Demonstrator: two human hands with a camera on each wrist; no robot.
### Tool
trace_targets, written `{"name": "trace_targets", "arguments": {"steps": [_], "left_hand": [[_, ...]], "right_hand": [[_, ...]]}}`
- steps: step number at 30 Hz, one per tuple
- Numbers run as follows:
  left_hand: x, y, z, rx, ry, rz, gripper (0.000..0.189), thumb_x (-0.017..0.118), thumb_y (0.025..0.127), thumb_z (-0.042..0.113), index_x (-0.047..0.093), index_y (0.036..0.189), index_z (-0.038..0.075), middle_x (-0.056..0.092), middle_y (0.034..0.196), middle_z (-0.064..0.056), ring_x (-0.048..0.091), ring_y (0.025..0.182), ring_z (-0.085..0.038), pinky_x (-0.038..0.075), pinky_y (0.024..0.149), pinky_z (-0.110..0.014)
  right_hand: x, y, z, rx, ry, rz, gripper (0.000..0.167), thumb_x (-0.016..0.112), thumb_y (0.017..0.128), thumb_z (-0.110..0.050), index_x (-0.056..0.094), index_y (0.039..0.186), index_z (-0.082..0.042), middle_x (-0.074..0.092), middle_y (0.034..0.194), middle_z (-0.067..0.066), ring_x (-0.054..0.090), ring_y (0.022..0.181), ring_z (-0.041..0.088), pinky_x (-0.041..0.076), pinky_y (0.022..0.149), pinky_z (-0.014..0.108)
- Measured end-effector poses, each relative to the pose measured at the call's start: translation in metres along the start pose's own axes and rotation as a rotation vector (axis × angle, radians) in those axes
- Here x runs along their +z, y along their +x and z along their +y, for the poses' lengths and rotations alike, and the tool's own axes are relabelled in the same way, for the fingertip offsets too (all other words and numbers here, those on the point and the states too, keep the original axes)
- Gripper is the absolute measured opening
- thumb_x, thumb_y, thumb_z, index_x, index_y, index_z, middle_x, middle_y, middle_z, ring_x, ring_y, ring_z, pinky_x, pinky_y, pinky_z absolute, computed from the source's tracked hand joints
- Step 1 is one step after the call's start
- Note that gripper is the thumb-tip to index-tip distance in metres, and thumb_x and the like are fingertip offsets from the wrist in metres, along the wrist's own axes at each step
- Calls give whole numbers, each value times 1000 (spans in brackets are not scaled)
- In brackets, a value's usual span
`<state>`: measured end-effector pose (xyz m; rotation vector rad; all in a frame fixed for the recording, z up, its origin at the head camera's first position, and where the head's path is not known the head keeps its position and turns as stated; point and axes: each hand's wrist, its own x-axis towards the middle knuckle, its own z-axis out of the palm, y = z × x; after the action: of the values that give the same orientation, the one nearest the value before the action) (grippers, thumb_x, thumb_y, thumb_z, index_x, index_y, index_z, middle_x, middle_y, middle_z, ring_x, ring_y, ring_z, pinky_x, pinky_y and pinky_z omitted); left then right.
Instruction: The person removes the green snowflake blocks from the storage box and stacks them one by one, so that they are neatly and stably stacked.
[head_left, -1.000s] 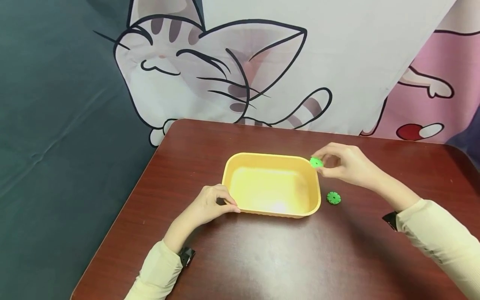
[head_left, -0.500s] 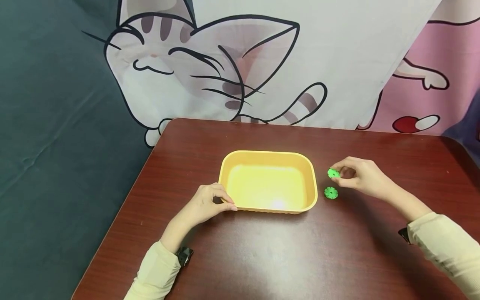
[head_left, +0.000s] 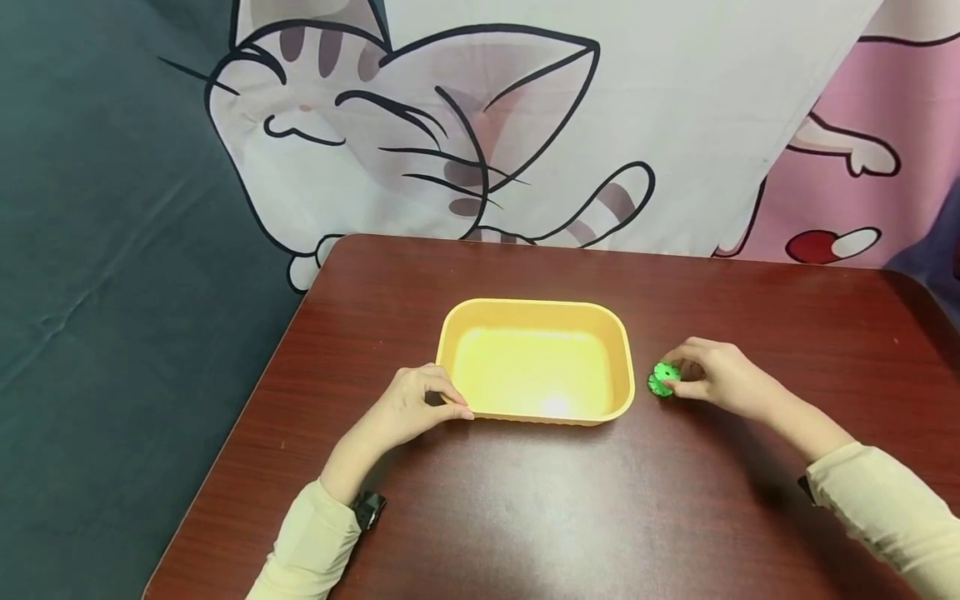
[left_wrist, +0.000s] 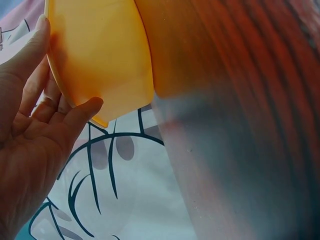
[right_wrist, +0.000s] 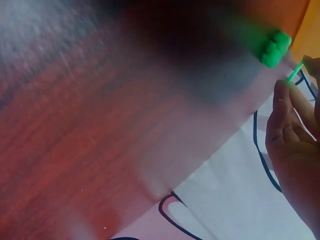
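Observation:
In the head view a yellow plastic basin [head_left: 536, 367] sits on the table with nothing inside it. My left hand [head_left: 408, 407] grips the rim at its near left corner; the left wrist view shows the thumb and fingers on either side of the basin wall [left_wrist: 100, 55]. Right of the basin, my right hand [head_left: 723, 379] pinches a thin green notched disc [head_left: 667, 372] between thumb and fingertips. It overlaps a second green disc [head_left: 658, 387] in the head view. The right wrist view shows the pinched disc [right_wrist: 295, 73] apart from the green piece on the table [right_wrist: 276, 50].
The dark red wooden table [head_left: 525, 500] has its left edge running diagonally toward the person. Behind it hangs a white cloth [head_left: 697, 125] printed with a cartoon cat, with a dark green cloth [head_left: 97, 333] at the left.
My right hand has carried its disc away from the basin's far right corner, rightward and then down toward the person, to the other disc. My left hand has kept hold of the rim.

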<state>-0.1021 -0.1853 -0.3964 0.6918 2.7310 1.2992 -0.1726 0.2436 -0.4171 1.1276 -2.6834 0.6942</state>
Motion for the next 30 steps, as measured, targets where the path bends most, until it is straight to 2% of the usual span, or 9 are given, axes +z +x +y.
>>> {"name": "trace_targets", "arguments": {"steps": [13, 19, 24, 30], "left_hand": [[0, -2, -3, -16, 6, 9, 11, 83, 68, 23, 75, 74, 16, 61, 71, 12, 55, 73, -5, 48, 66, -26], [1, -2, -4, -10, 9, 11, 12, 83, 68, 23, 75, 73, 16, 61, 71, 13, 56, 73, -4, 48, 66, -23], [2, -3, -2, -2, 6, 6, 12, 83, 68, 23, 75, 74, 15, 61, 71, 12, 56, 73, -4, 47, 66, -22], [1, -3, -5, 22, 7, 5, 12, 83, 68, 23, 75, 74, 16, 61, 72, 13, 56, 74, -4, 49, 67, -25]], "right_hand": [[14, -6, -4, 13, -1, -28, 29, 84, 64, -8, 65, 86, -11, 55, 78, -9, 54, 64, 2, 47, 55, 22], [14, -8, -8, 32, -8, -29, 32, 82, 67, -10, 64, 93, -8, 53, 75, -8, 52, 64, 2, 44, 54, 21], [11, -13, -14, 109, -46, -61, 35, 81, 71, -20, 64, 99, -10, 54, 80, -7, 54, 68, 5, 46, 58, 23], [3, -14, -20, 221, -93, -71, 43, 79, 74, -35, 63, 108, -14, 58, 99, -1, 58, 85, 14, 49, 71, 38]]}}
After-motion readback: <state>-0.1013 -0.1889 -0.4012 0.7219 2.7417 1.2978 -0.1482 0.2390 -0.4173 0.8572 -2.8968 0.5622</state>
